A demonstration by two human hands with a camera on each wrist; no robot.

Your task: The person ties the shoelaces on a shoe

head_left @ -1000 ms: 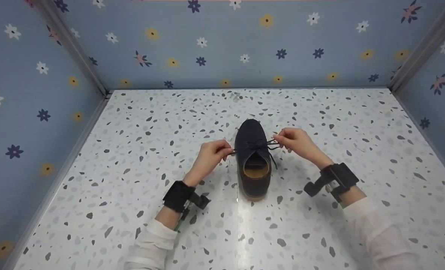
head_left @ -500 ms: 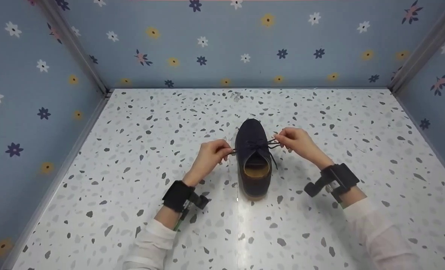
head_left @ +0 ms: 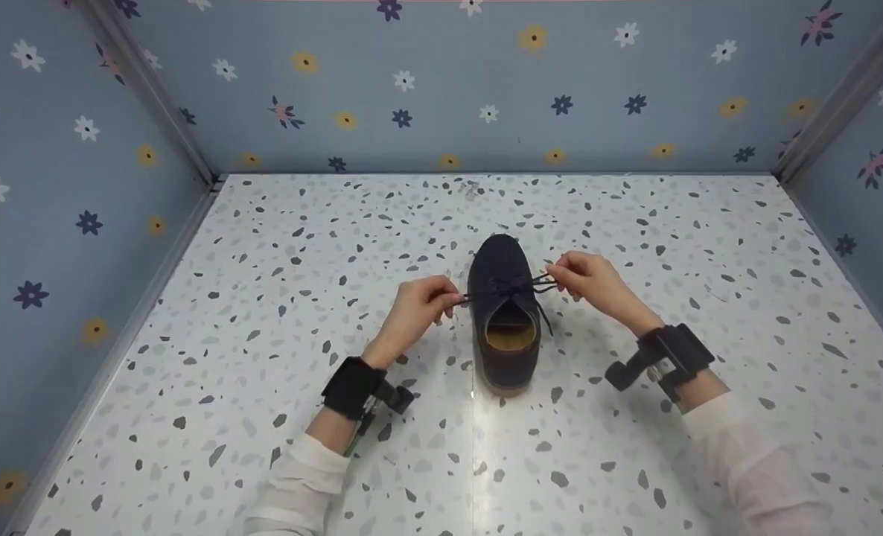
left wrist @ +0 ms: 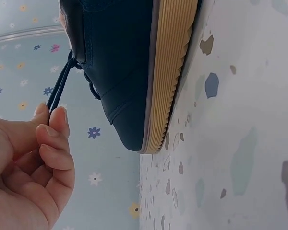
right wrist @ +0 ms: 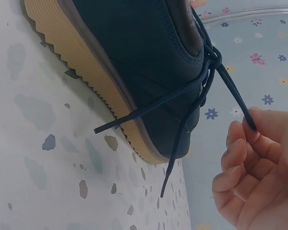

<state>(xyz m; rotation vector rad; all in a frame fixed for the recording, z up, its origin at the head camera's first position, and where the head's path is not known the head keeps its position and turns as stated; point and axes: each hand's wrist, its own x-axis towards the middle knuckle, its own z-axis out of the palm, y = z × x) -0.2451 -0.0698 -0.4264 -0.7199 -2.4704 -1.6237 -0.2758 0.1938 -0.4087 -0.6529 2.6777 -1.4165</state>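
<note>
A dark navy lace-up shoe [head_left: 499, 260] stands upright on its ribbed tan sole [left wrist: 175, 57], toe pointing away from me. To its left, my left hand [head_left: 419, 305] pinches a doubled strand of shoelace [left wrist: 60, 88] between thumb and fingertips. My right hand [head_left: 587, 283] pinches a lace loop [right wrist: 236, 93] on the other side. Both strands run taut from a knot [right wrist: 212, 61] at the top of the lacing. Two loose lace ends [right wrist: 158, 101] hang down the shoe's right side. The remaining fingers of each hand are curled beside the pinch.
The shoe rests on a white speckled tabletop [head_left: 322, 246]. Blue flowered panels [head_left: 441, 89] enclose the back and both sides. Each wrist wears a black strap with a camera mount [head_left: 352, 387], and white sleeves [head_left: 304, 476] cover the forearms.
Both hands keep their pinch on the laces and hardly move. The left strand now shows more clearly as a straight line over the shoe. The head view shifts very slightly.
</note>
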